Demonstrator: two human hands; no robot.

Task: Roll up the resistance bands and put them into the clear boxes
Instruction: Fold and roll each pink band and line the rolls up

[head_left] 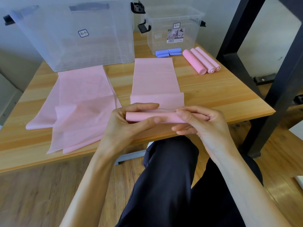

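Note:
A pink resistance band (154,79) lies flat on the wooden table (213,95), its near end wound into a roll (144,116) at the table's front edge. My left hand (129,123) grips the roll's left part between thumb and fingers. My right hand (201,122) pinches its right end. A second pink band (78,99) lies spread and crumpled to the left. Three rolled pink bands (201,62) and rolled blue bands (168,52) rest at the back right. A large clear box (73,35) and a small clear box (172,30) stand at the back.
A black metal frame (278,76) rises right of the table. My dark-trousered legs (172,185) are below the table's front edge, over a wooden floor. Black latches hang on the sides of both boxes.

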